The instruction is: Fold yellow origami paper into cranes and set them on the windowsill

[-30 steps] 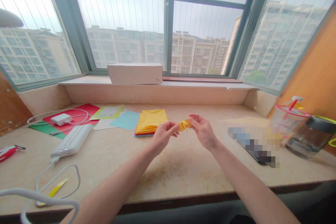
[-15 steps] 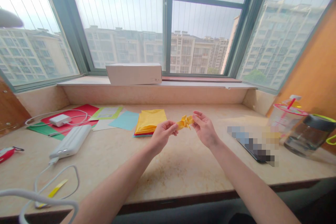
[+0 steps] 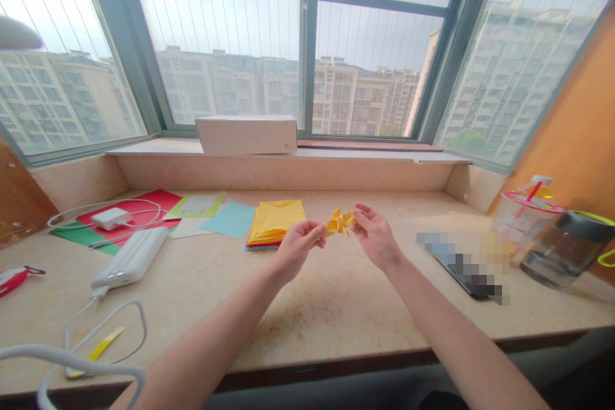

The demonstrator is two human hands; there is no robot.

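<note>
A small folded yellow paper piece with pointed flaps is held up between both hands, over the middle of the counter. My left hand pinches its left end between thumb and fingers. At its right end, my right hand is closed on it in a pinch. Just behind my left hand lies a stack of yellow paper, with red and blue edges showing at the bottom. Parts of the folded piece are hidden by my fingertips.
On the left lie coloured paper sheets, a white charger, a white power bank and a looping cable. A partly blurred phone, a cup and a dark-lidded bottle are at right. A white box sits on the sill.
Both hands stay nearly in place. The folded yellow paper's flaps look slightly more spread, and the whole view has shifted a little.
</note>
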